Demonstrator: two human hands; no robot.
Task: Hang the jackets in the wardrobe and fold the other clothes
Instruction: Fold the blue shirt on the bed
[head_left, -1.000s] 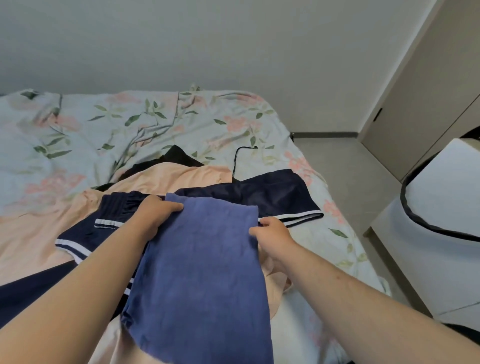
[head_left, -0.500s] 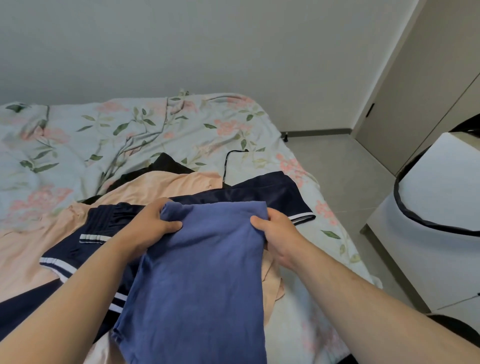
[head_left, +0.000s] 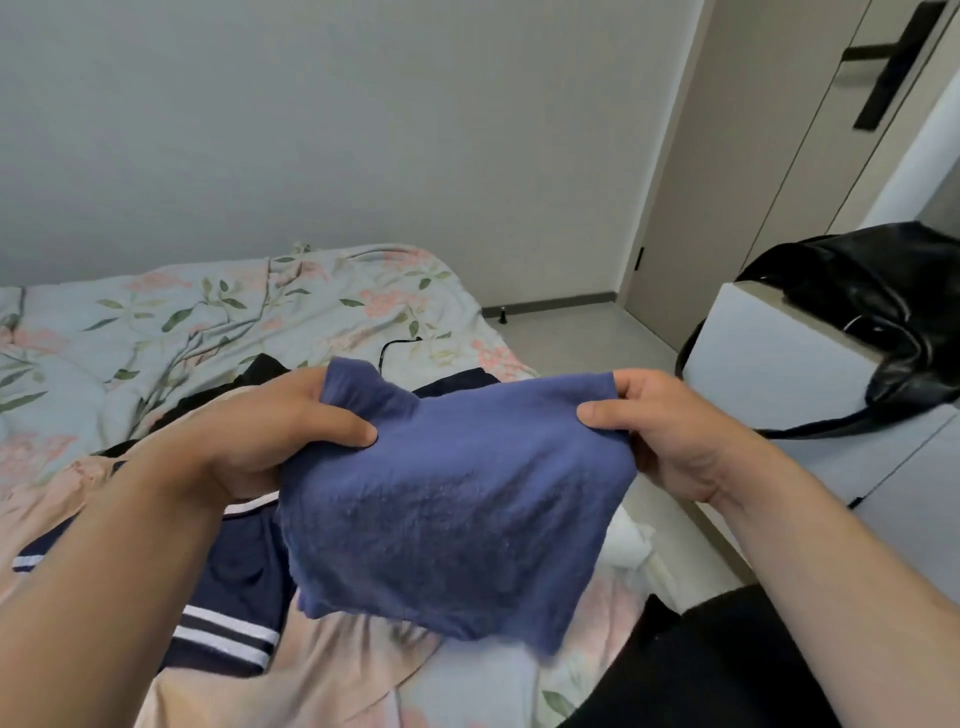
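A blue cloth garment (head_left: 452, 499) hangs in the air above the bed, held by its top edge. My left hand (head_left: 270, 431) pinches its left corner and my right hand (head_left: 670, 431) pinches its right corner. Under it on the bed lie a navy garment with white stripes (head_left: 228, 587), a peach garment (head_left: 332, 670) and a black piece (head_left: 262, 371). The navy garment is partly hidden behind the blue one.
The bed has a floral cover (head_left: 218, 322). A white cabinet (head_left: 779, 364) stands at the right with a black bag (head_left: 883, 312) on top. Beige wardrobe doors (head_left: 753, 171) with a black handle (head_left: 888, 67) fill the far right. Bare floor (head_left: 571, 343) lies between bed and cabinet.
Both hands have lifted the blue garment off the pile and pulled its top edge apart. The view has tilted up, so the wardrobe and the bag now show.
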